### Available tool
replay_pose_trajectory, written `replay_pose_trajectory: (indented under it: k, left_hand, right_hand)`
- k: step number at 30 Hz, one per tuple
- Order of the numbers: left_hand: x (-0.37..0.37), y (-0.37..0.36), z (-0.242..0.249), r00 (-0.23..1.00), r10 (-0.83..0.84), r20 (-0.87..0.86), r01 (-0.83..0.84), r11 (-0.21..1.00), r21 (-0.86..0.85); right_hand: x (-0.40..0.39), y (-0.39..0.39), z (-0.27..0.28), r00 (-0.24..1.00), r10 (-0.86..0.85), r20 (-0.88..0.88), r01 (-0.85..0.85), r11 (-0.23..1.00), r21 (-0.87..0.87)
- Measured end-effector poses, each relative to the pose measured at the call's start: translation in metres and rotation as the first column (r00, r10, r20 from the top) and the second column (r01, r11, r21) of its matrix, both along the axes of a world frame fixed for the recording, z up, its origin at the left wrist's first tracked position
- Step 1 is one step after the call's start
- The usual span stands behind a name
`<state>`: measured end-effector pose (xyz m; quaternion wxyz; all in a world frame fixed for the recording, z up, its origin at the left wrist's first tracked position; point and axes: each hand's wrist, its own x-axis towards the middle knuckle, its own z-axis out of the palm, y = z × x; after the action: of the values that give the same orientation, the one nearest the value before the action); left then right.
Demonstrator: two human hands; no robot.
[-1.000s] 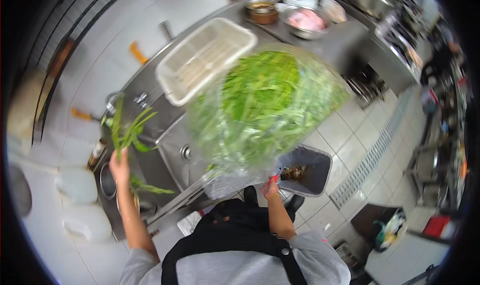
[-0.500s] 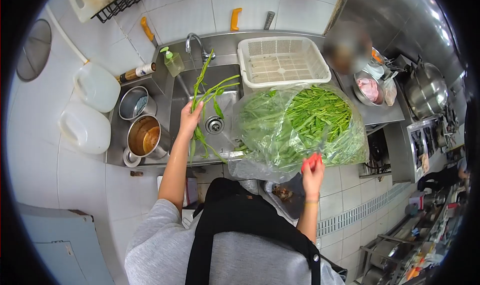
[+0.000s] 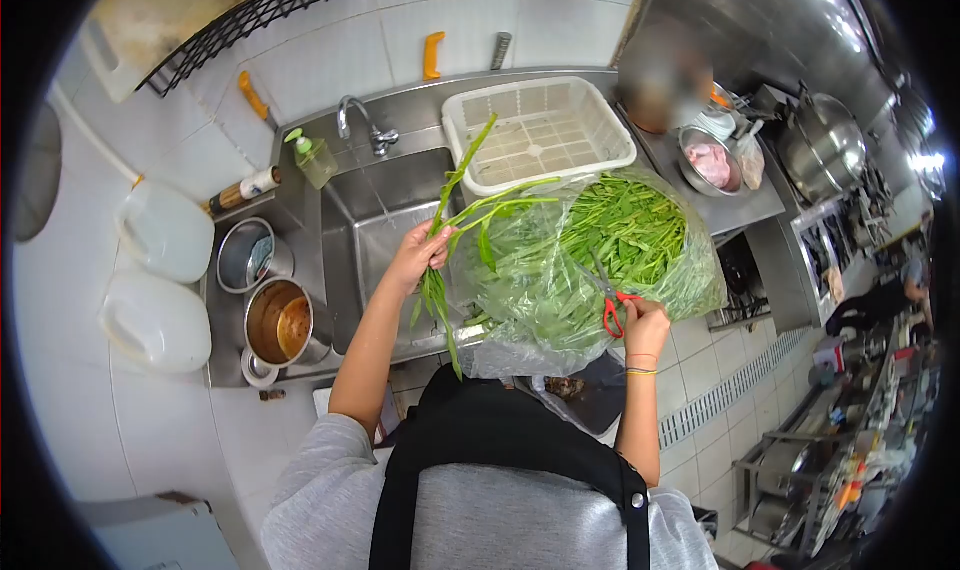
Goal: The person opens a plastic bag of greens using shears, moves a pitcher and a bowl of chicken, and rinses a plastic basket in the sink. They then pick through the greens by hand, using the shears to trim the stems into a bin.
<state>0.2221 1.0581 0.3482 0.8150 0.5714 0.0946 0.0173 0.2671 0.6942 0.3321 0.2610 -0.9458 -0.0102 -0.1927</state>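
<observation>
My left hand (image 3: 425, 253) is closed around a few long green leafy stems (image 3: 463, 170), which look like water spinach. They stick up past my fingers and hang below them, between the sink (image 3: 345, 215) and a large clear plastic bag (image 3: 535, 325). More of these cut greens (image 3: 630, 228) fill the bag, showing through its open top. At the bag's front right, my right hand (image 3: 647, 328) grips red-handled scissors (image 3: 613, 308) by the handles. Their blades point up and left, over the plastic.
Behind the bag stands a white plastic basket (image 3: 622, 158). A tap (image 3: 375, 135) and soap bottle (image 3: 317, 160) are at the sink's back. Metal pots (image 3: 318, 332) stand left. A bowl of pink meat (image 3: 708, 160) sits right, and a bin (image 3: 590, 395) below the counter.
My left hand has carried the stems right, toward the bag. My right hand has turned, so the scissors show more fully. The camera's view has shifted and tilted.
</observation>
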Motion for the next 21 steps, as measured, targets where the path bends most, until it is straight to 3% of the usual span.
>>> replay_pose_trajectory:
  k: [3,4,7,9,10,11,12,13,15,16,19,21]
  left_hand:
    - [0.025,-0.013,0.005,0.992,-0.127,-0.017,0.126,0.992,-0.003]
    - [0.033,-0.02,0.009,0.984,-0.178,-0.019,0.179,0.984,0.016]
    - [0.055,-0.05,0.021,0.945,-0.327,-0.007,0.327,0.944,0.044]
    - [0.062,-0.078,0.033,0.93,-0.367,-0.031,0.368,0.926,0.084]
    - [0.064,-0.093,0.037,0.907,-0.42,-0.019,0.42,0.902,0.104]
    - [0.067,-0.105,0.038,0.882,-0.472,-0.007,0.469,0.874,0.125]
    - [0.07,-0.117,0.034,0.844,-0.536,-0.015,0.533,0.836,0.131]
    - [0.071,-0.131,0.034,0.824,-0.566,-0.019,0.563,0.817,0.121]
    - [0.068,-0.161,0.043,0.766,-0.641,-0.046,0.622,0.721,0.304]
    - [0.066,-0.175,0.046,0.73,-0.679,-0.079,0.664,0.677,0.318]
    - [0.063,-0.214,0.031,0.654,-0.754,0.058,0.663,0.609,0.436]
    - [0.059,-0.232,0.033,0.605,-0.796,0.006,0.715,0.547,0.436]
  right_hand:
    - [-0.01,-0.001,-0.002,0.991,0.117,-0.072,-0.108,0.988,0.111]
    - [-0.012,-0.007,-0.019,0.991,0.131,0.026,-0.131,0.991,0.012]
    - [-0.039,-0.008,-0.008,0.996,0.046,-0.081,-0.04,0.996,0.083]
    - [-0.063,-0.024,-0.01,0.995,-0.007,-0.099,0.009,1.0,0.022]
    - [-0.079,-0.032,-0.012,0.969,0.027,-0.247,0.047,0.956,0.29]
    - [-0.095,-0.04,-0.015,0.926,0.097,-0.364,0.121,0.838,0.532]
    - [-0.11,-0.04,-0.012,0.91,0.257,-0.325,0.138,0.552,0.822]
    - [-0.128,-0.039,-0.001,0.879,0.285,-0.381,0.21,0.486,0.848]
    - [-0.156,-0.041,0.009,0.846,0.463,-0.265,0.199,0.187,0.962]
    - [-0.167,-0.041,0.006,0.843,0.512,-0.165,0.129,0.106,0.986]
    - [-0.19,-0.035,0.01,0.861,0.49,-0.137,0.238,-0.149,0.96]
    - [-0.201,-0.04,0.0,0.882,0.447,-0.146,0.244,-0.169,0.955]
